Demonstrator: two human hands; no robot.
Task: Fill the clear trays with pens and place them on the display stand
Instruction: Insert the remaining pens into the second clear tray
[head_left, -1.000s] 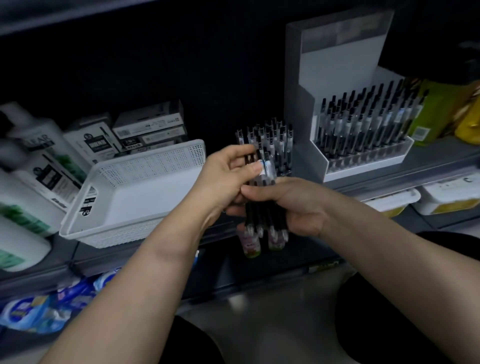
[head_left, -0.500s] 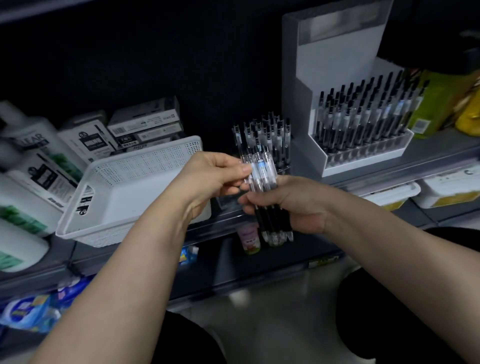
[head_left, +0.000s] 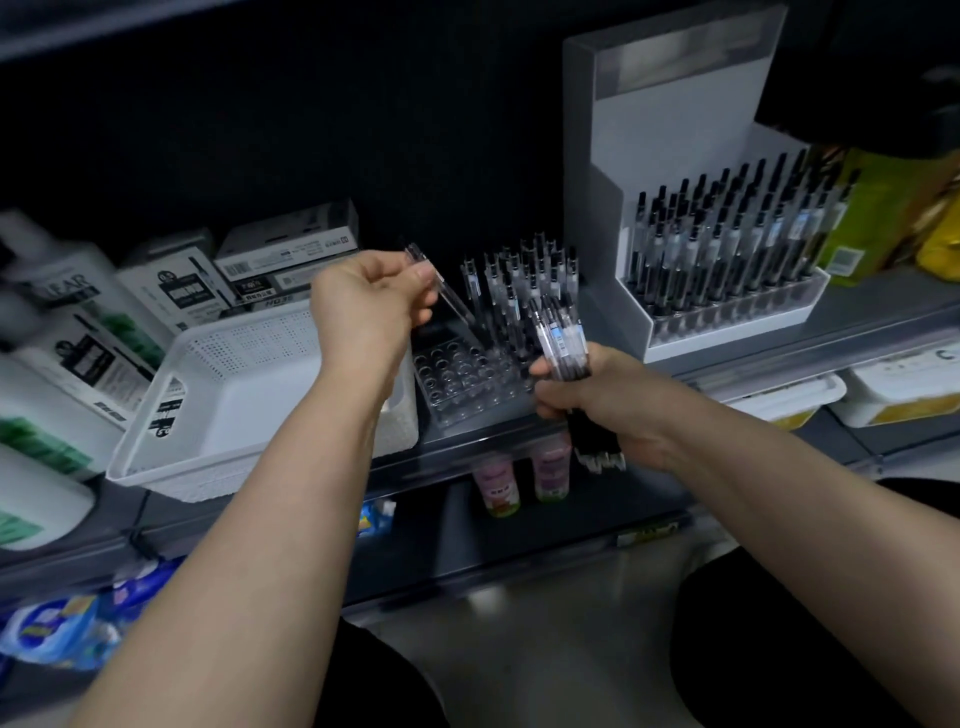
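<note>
My left hand (head_left: 363, 306) pinches a single clear pen (head_left: 447, 293), tilted, its lower end pointing down toward the clear tray (head_left: 457, 384) on the shelf. That tray has several empty holes at the front and several pens (head_left: 519, 280) standing upright in its back rows. My right hand (head_left: 608, 405) grips a bundle of pens (head_left: 563, 343) just right of the tray, their tips sticking out below my fist. A white display stand (head_left: 675, 338) at the right holds a tray full of pens (head_left: 727, 249).
A white perforated basket (head_left: 234, 395) sits left of the clear tray. Boxes (head_left: 285, 254) and white bottles (head_left: 52, 332) crowd the left. Small bottles (head_left: 498, 483) stand on the shelf below. White tubs (head_left: 893, 395) sit under the stand, green and yellow packs (head_left: 883, 218) behind it.
My left hand has pulled one pen out of the bundle and lifted it up and left over the clear tray. My right hand has dropped slightly, uncovering the tray's empty holes.
</note>
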